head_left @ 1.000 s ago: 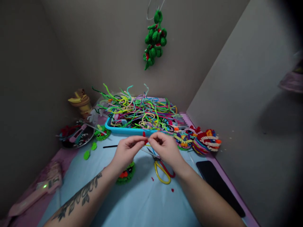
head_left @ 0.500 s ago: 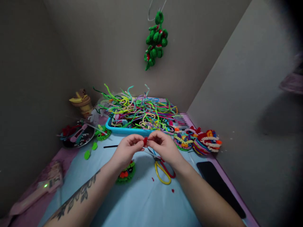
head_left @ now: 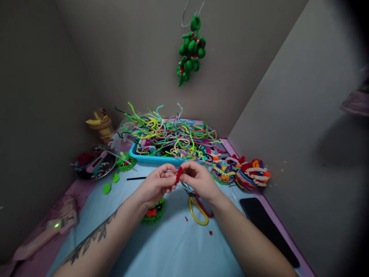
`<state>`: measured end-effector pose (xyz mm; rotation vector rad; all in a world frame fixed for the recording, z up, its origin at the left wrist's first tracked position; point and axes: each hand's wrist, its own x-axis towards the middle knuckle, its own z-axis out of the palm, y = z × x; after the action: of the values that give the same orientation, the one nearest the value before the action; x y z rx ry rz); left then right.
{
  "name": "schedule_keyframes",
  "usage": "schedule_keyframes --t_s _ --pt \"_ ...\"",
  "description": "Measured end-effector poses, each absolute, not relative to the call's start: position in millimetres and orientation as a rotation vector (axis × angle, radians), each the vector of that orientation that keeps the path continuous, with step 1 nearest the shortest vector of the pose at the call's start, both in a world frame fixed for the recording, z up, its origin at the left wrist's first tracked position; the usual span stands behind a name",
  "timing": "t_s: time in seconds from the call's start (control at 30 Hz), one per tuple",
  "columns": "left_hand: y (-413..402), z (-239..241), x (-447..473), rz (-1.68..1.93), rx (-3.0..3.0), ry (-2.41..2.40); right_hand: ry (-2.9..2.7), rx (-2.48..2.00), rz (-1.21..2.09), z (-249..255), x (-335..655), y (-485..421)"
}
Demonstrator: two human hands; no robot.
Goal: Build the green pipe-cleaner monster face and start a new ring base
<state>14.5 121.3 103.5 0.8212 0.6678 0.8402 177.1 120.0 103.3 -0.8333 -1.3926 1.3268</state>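
Note:
A short bent piece of red pipe cleaner (head_left: 179, 175) is pinched between both hands above the blue cloth. On its left side, my left hand (head_left: 160, 181) holds it with thumb and fingers. My right hand (head_left: 197, 177) grips it from the right. Scissors (head_left: 198, 211) with yellow and red handles lie under my right hand, their blades partly hidden. Below my left wrist sits a round green pipe-cleaner piece (head_left: 154, 213) with orange and black parts, partly covered by the arm. A black stick (head_left: 136, 178) pokes out beside my left hand.
A blue tray (head_left: 155, 158) heaped with colourful pipe cleaners stands behind. Left are a metal bowl (head_left: 99, 175), green leaf shapes (head_left: 107, 188) and a pink glue gun (head_left: 46, 232). Right are colourful pipe-cleaner pieces (head_left: 252, 175) and a black phone-like slab (head_left: 268, 231). Red scraps (head_left: 210, 233) lie in front.
The red pipe cleaner has turned more upright and shows more of its length between my fingers. My left fingers have shifted slightly lower on it.

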Motion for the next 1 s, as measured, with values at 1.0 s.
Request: schedule_keyframes --t_s 1.0 --pt "110.2 108.7 24.6 1.041 1.328 1.096 -1.060 -0.863 1.404 94.0 165.5 116.9"
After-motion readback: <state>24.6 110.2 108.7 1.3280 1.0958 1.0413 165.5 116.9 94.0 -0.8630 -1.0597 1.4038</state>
